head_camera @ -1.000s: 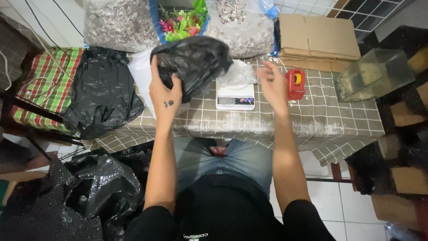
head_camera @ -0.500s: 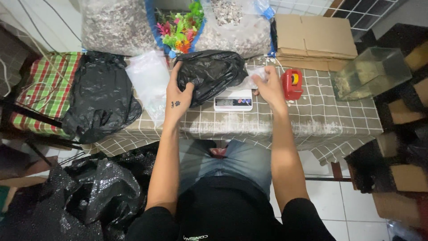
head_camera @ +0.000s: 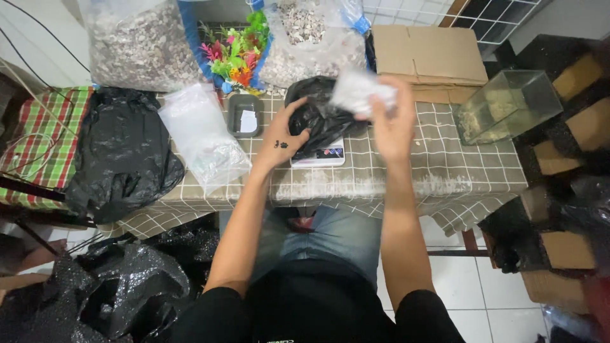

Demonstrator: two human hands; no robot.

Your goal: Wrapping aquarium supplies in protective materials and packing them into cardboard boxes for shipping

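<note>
Cramped little setup: checked cloth over the desk (head_camera: pixel 406 171), stuff piled along its far edge. Middle of the frame, a black bag (head_camera: pixel 321 114) sits on a small scale (head_camera: pixel 318 154), probably for weighing. Left hand (head_camera: pixel 283 136) has its fingers curled on the bag's near side, steadying it. Right hand (head_camera: pixel 391 124), just right of the bag, pinches a blurry clear packet (head_camera: pixel 359 92) above it. Clear bag (head_camera: pixel 203 136) lies left, glass tank (head_camera: pixel 505 105) upper right; open cloth between.
</note>
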